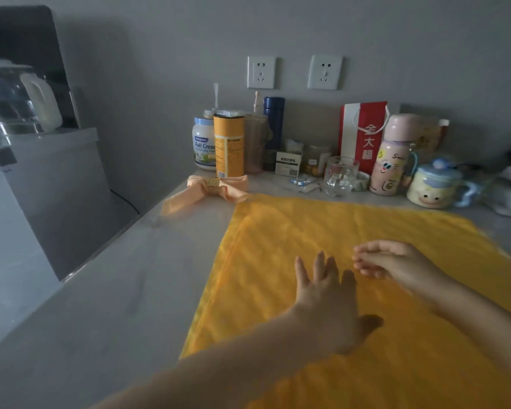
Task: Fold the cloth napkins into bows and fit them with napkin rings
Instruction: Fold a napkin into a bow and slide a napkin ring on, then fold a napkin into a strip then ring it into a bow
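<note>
Grey wall [160, 69] backed a pale counter [115, 276] crowded along its far edge. A white jar [203, 146] there read "Full Crea", the rest of the word hidden by an orange canister [228, 144] whose print was too fine to read. A red paper bag [363, 134] bore the white characters 全大福.

Just in front of the canister lay a peach napkin [189, 196], already gathered into a bow and cinched at its middle by a yellowish napkin ring [213, 184]. Nearer the person, a bright yellow napkin [337, 225] was spread flat and unfolded over the counter, its far left corner almost touching the bow.

The left hand [328, 296] rested palm down on the yellow napkin, fingers straight and slightly fanned, gripping nothing. The right hand [396, 261] sat just beside it over the same cloth, turned on its side with fingers loosely curled and nothing visibly held; blur hid whether it touched the fabric.
</note>
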